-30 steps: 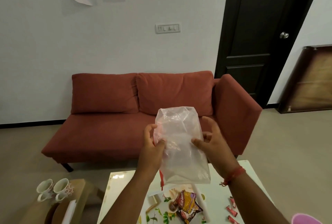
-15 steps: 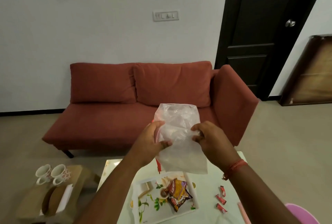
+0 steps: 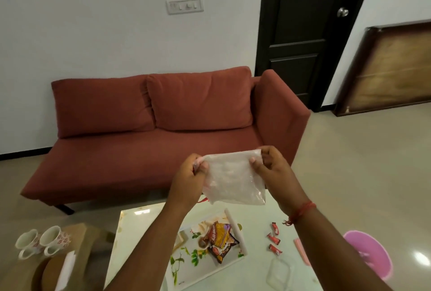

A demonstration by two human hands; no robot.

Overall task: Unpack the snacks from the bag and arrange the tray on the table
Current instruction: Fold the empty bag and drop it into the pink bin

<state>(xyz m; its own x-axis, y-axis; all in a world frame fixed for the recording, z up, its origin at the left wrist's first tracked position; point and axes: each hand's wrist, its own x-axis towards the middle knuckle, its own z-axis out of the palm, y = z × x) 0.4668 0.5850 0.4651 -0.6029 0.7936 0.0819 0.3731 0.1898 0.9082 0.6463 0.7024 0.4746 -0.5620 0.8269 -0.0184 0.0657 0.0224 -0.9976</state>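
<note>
Nearest to us on the white bench [image 3: 254, 227]: a clear plastic container [image 3: 279, 272] at the near right, a pink strip [image 3: 301, 251] beside it, and a pink round tub [image 3: 370, 255] off the bench's right edge. Mid bench, the floral tray [image 3: 186, 258] lies with its long axis running near-left to far-right; one brown-and-yellow snack packet [image 3: 220, 240] sits on it, with a white roll [image 3: 235, 230] along the tray's right edge. Four small red candies [image 3: 273, 237] lie loose on the bench, right of the tray and apart from it.

Above the bench's far end we hold the clear plastic bag [image 3: 233, 178] in the air. Left hand [image 3: 189, 181] pinches its top left corner, right hand [image 3: 272, 169] pinches the top right corner; both closed tight on the film, the bag stretched flat between them, its top edge running left to right. It looks empty, or nearly so; contents too hazy to tell.

Key relation: the tray and the candies lie below and nearer than the hands. The right hand is closer to the loose candies, the left to the tray. We judge unpacking about done; next likely calls for setting the bag aside and moving the candies left onto the tray.

Far left: two floral mugs [image 3: 42, 241] on a low wooden stand [image 3: 77, 239]. Beyond: a red sofa [image 3: 144, 127].
</note>
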